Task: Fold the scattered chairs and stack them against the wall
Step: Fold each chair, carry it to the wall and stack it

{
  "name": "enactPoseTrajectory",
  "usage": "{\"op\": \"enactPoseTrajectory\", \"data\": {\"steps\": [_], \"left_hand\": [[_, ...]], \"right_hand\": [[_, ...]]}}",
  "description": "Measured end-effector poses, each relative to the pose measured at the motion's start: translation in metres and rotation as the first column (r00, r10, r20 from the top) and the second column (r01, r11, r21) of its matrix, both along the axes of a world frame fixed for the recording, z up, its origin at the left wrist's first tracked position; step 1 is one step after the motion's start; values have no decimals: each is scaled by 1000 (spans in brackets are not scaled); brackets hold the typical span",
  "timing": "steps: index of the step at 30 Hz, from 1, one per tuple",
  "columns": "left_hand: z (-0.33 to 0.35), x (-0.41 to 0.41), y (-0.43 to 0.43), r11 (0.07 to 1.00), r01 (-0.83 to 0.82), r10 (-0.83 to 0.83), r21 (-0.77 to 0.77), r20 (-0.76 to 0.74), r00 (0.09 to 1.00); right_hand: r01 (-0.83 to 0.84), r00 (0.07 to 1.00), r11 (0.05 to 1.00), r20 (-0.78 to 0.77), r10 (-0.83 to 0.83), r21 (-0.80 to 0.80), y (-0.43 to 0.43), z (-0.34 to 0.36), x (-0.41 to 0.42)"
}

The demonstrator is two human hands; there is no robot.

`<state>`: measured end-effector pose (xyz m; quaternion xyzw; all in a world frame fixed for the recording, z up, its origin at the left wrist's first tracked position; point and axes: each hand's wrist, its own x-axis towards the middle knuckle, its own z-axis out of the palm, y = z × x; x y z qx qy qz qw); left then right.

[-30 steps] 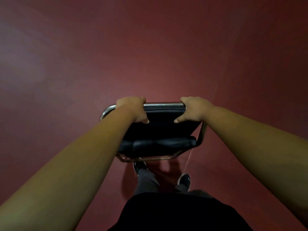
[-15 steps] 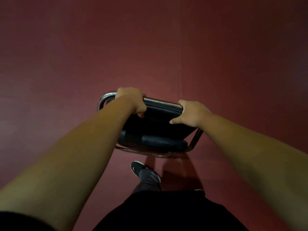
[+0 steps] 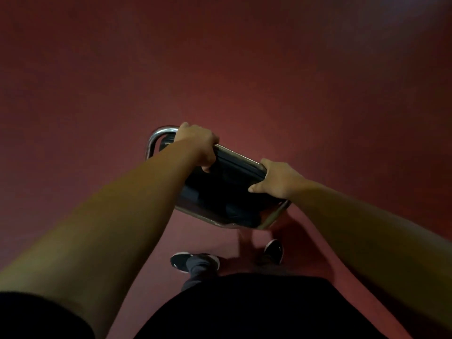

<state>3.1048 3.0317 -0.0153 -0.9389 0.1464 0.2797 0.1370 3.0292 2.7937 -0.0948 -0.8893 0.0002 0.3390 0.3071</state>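
Note:
I carry one folded chair with black padding and a chrome tube frame, held out in front of my body above the floor. My left hand grips the top bar near its left bend. My right hand grips the same bar at its right end, thumb under the padded back. The chair is tilted, its left end farther from me than its right. No wall and no other chairs are in view.
Dark red floor fills the view all around. My two feet in black shoes stand below the chair, and my dark shirt covers the bottom edge.
The chair has swung clockwise, its left end going forward and its right end coming down toward me. My feet have stepped, and both hands kept their grip on the top bar.

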Motion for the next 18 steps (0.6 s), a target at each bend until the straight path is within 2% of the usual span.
{"op": "enactPoseTrajectory", "data": {"steps": [6,10,13,18], "left_hand": [[-1,18,-190,957,267,-265,-110,39,964],[-9,11,-313,858,495,-479,-138,134,868],[-15,6,-375,796,583,-560,-164,169,811],[-21,-3,-460,693,699,-666,-178,214,715]], "right_hand": [[247,969,966,23,-246,-80,-178,15,-32],[381,924,906,54,-378,-186,-285,26,-71],[444,894,858,74,-441,-258,-337,32,-92],[580,807,763,75,-586,-285,-395,28,-123]]}}
